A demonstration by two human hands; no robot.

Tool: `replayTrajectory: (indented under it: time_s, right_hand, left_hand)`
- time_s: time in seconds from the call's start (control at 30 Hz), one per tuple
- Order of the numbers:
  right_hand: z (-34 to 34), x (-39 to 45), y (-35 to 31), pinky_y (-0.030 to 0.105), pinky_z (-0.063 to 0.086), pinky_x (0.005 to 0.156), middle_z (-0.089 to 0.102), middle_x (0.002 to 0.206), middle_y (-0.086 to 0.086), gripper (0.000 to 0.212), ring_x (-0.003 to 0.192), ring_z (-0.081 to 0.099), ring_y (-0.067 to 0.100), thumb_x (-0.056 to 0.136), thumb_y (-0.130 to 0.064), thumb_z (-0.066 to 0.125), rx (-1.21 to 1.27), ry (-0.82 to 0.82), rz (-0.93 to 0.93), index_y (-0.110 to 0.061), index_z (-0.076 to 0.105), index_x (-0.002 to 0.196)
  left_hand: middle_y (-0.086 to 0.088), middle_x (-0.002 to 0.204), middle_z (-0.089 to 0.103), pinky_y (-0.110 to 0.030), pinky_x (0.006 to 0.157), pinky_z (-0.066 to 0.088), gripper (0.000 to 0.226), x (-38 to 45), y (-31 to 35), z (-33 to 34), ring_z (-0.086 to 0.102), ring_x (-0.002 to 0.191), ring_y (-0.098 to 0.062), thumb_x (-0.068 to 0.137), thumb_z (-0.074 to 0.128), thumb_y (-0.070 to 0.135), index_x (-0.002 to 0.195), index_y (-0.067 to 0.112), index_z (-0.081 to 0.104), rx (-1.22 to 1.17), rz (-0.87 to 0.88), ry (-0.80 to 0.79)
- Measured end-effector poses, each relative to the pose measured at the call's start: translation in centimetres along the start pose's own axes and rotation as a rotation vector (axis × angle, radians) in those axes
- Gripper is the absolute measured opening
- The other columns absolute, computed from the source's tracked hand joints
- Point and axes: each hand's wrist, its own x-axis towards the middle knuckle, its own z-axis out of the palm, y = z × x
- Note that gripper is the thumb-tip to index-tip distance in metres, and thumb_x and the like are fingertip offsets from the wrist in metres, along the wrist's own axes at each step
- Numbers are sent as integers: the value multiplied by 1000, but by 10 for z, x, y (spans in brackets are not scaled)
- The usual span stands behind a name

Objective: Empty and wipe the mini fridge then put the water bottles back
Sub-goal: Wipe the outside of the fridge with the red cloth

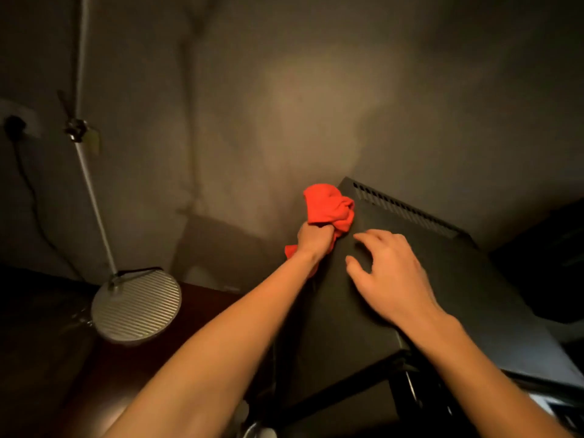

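Red cloth (328, 206) bunched in left hand (314, 240), black fridge (442, 279) vents toward wall

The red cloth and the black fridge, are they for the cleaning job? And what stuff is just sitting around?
For the job:
red cloth, gripped by the left hand
black mini fridge, with the right hand resting on top

Just there:
floor lamp
wall plug and cord
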Motion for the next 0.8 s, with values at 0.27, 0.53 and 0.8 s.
replayTrajectory:
  time_s: [0.27,0.53,0.8]
  right_hand:
    - [3,1,-6,33,42,101,55,130,1,48,125,44,19,85,-41,62,-6,34,41,-13,61,125]
    - [-4,4,-6,32,40,101,52,134,1,52,129,41,18,87,-43,60,2,9,71,-14,58,130]
    - [-5,2,-11,35,43,98,50,134,6,52,129,39,23,86,-44,61,-82,-49,46,-15,59,129]
  left_hand:
    - [-23,110,67,-42,86,51,48,70,-5,6,64,105,-39,80,61,39,107,0,67,-27,-79,36]
    - [8,47,60,-29,60,45,25,30,-67,-20,55,44,-4,88,66,22,65,19,58,-50,-220,18]
    - [8,49,55,-23,47,33,14,-67,-98,-30,45,44,-7,69,75,23,62,17,64,-259,-280,-15]
